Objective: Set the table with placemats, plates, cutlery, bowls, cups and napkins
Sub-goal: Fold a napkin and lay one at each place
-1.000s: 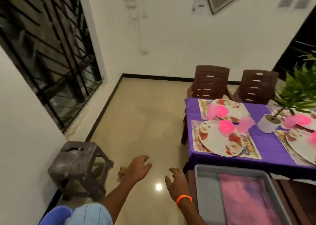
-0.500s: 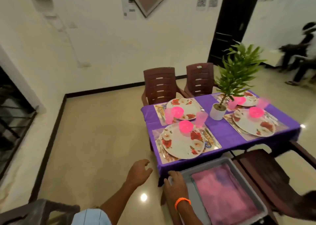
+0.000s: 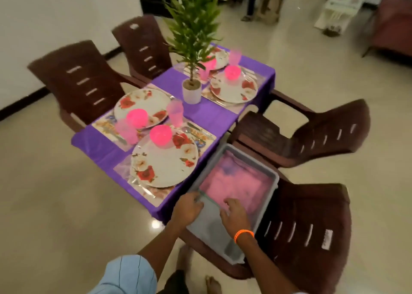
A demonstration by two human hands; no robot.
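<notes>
at nine o'clock a brown chair (image 3: 82, 84) faces the purple-covered table (image 3: 200, 113), where flowered plates (image 3: 163, 159) on placemats (image 3: 142, 186) carry pink bowls (image 3: 161, 135) with pink cups (image 3: 175, 113) beside them and a potted plant (image 3: 192, 90) stands mid-table. at six o'clock the left hand (image 3: 186, 209) curls its fingers at the near edge of the grey tray (image 3: 252, 226), seeming to pinch a thin green-edged strip, though blur leaves that grasp uncertain. just right of it the right hand (image 3: 234, 213), orange band on the wrist, rests relaxed fingers on the pink napkins (image 3: 236, 180) inside the tray, which sits on a brown chair (image 3: 307, 224) at four o'clock
</notes>
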